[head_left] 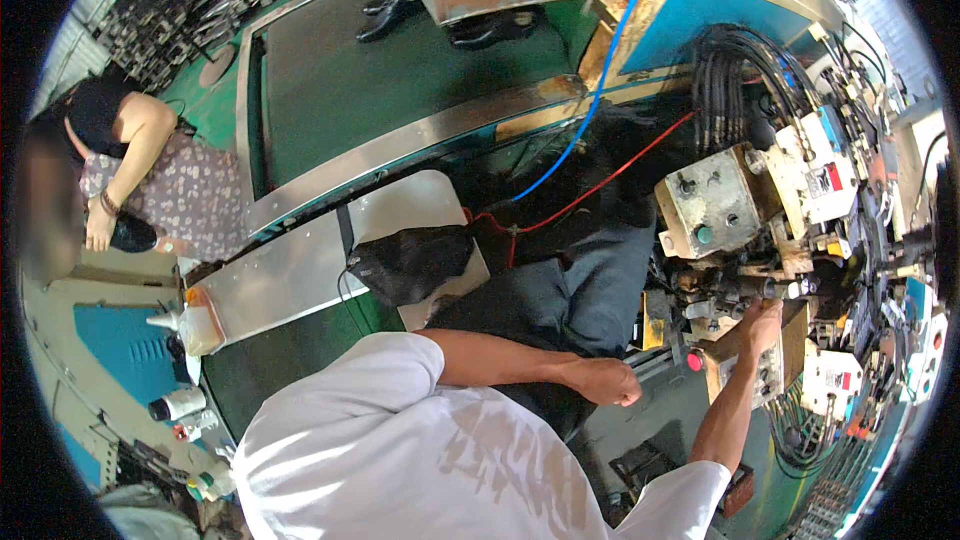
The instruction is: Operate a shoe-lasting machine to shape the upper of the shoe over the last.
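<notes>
Black cables (718, 95) crowded the machine (708, 202) — right hand (764, 326) at its metal rod (794, 289), grip too obscured to judge; left hand (606, 381) fisted, seemingly empty. Work looked underway — how much remained, I couldn't tell.

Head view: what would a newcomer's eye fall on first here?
Probably the blue hose, curving down the upper middle, bright against dark surroundings. Next, the right hand, at the crowded machinery on the right, below a worn metal box with a green button. At far left, a co-worker in a flowered garment also stands out.
</notes>
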Tool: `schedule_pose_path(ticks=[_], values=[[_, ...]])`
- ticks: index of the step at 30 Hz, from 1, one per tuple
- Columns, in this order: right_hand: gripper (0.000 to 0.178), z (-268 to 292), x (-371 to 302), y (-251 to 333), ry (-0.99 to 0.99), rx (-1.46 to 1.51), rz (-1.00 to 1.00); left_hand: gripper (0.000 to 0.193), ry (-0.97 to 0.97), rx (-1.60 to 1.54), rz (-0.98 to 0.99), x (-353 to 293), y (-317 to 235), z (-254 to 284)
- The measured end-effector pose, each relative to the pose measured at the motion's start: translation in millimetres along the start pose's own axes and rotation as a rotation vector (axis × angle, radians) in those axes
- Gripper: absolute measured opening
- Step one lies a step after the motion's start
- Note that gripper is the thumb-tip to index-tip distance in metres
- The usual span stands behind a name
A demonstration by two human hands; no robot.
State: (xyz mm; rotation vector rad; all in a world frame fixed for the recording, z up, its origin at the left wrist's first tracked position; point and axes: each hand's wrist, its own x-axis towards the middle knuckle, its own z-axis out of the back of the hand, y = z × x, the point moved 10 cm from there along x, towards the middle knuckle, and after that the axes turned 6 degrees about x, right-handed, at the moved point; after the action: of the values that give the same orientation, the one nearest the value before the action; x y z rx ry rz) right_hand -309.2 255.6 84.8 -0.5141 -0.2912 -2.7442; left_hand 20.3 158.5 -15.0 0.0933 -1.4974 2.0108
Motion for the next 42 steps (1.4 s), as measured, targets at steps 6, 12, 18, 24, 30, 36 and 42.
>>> schedule_pose_path(ticks=[6, 12, 18, 24, 30, 36, 42], values=[[0.039, -36.6, 13.2, -53.1, 0.163, -0.090, -0.083, 0.010, 0.060, 0.059, -0.010, 5.2, 8.6, -16.9], [0.054, -52.5, 45.1, -133.4, -0.077, 0.029, 0.286, 0.009, 0.017, 0.238, -0.164, 25.5, 5.6, -29.4], [0.050, -58.6, 54.6, -122.1, 0.033, 0.025, 0.250, 0.010, -0.010, 0.199, -0.216, 26.6, 13.9, -27.4], [0.056, -90.4, 30.9, -88.9, 0.487, -0.145, -0.062, 0.008, -0.010, 0.174, -0.181, 15.7, 14.3, -21.8], [0.053, -52.3, 43.5, -130.9, 0.211, 0.206, 0.020, 0.010, 0.043, 0.293, -0.161, 29.6, 12.2, -32.8], [0.052, -40.6, 33.7, -118.0, 0.047, 0.043, 0.013, 0.006, 0.006, 0.114, -0.189, 21.1, 2.1, -23.3], [0.067, -32.7, 40.6, -146.7, 0.006, -0.007, 0.143, 0.004, -0.022, 0.127, -0.200, 23.2, -10.0, -15.2]])
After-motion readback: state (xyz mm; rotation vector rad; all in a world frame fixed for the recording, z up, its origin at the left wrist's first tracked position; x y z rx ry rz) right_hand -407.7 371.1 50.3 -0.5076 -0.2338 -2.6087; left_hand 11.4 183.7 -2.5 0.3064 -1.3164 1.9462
